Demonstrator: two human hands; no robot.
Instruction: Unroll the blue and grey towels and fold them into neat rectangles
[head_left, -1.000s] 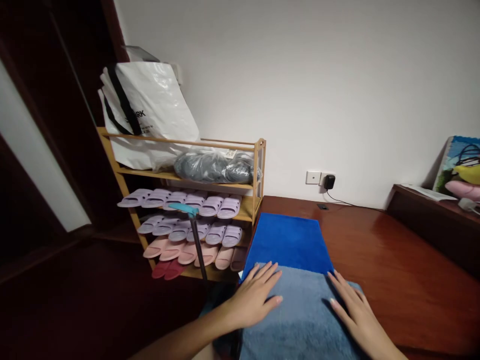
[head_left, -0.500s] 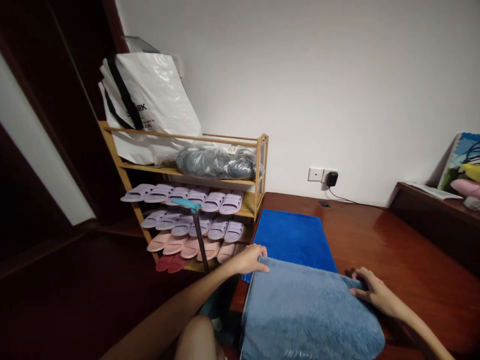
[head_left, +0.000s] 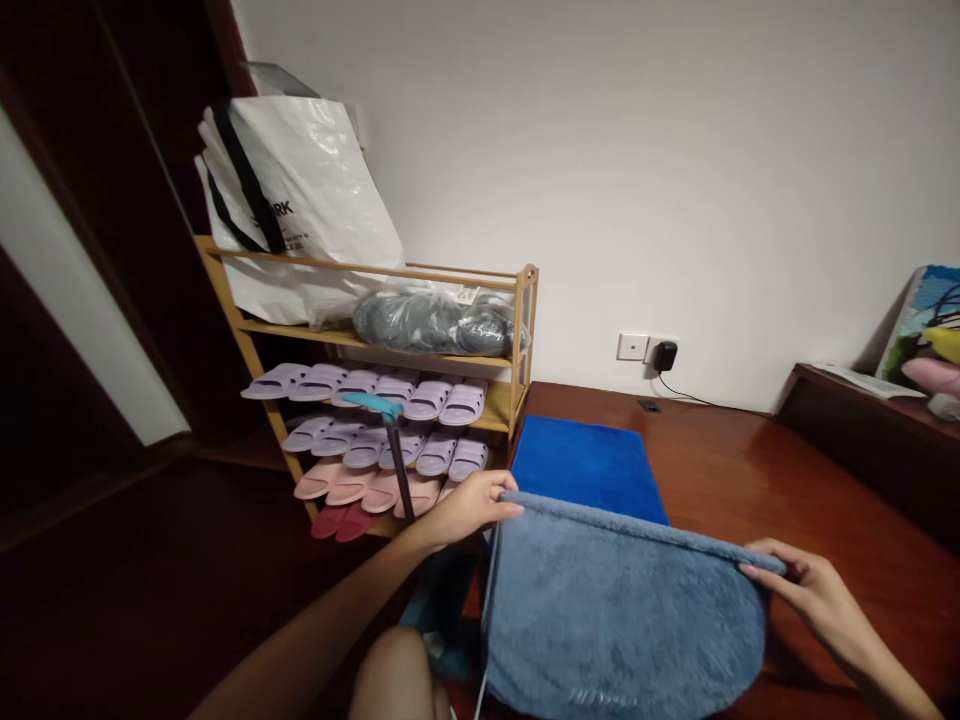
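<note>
A fuzzy grey-blue towel [head_left: 630,610] stretches between my two hands, its far edge lifted and its near part hanging down toward me. My left hand [head_left: 480,505] pinches the far left corner between thumb and fingers. At the far right corner, my right hand [head_left: 806,580] grips the same edge. Behind the lifted edge, a bright blue towel [head_left: 585,465] lies flat on the reddish-brown wooden surface [head_left: 750,470], its near part hidden by the grey-blue one.
Left of the surface stands a wooden shoe rack [head_left: 523,340] with rows of slippers [head_left: 427,400], a plastic-wrapped bundle [head_left: 442,322] and a large white bag [head_left: 315,190]. A blue-topped handle [head_left: 375,404] rises before it. A black charger [head_left: 664,355] is plugged into the wall.
Both hands have raised the far edge of the grey-blue towel and pulled it taut. My right hand has moved outward to the right, my left slightly left.
</note>
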